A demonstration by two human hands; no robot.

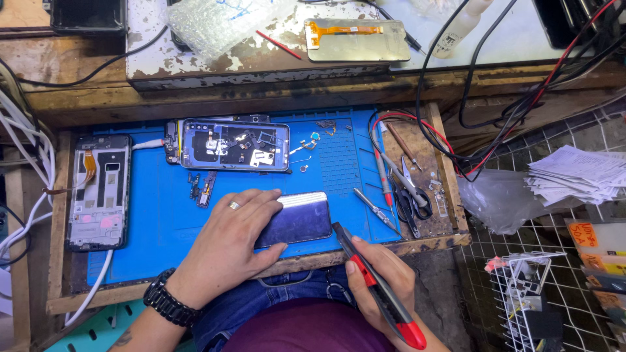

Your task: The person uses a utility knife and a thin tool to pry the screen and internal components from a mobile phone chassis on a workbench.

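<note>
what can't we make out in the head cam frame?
- Phone: left part covered by the left hand.
- Utility knife: tip at the phone's corner too small to tell contact; the right hand wraps its underside.
- Small parts on the blue mat: too small to identify.
- Right forearm: cut off by the bottom edge.

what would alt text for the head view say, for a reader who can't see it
Seen from above, a left hand presses a dark phone onto a blue work mat, while the right hand holds a red and black utility knife at its edge. An opened phone, small parts and tools lie around.
</note>
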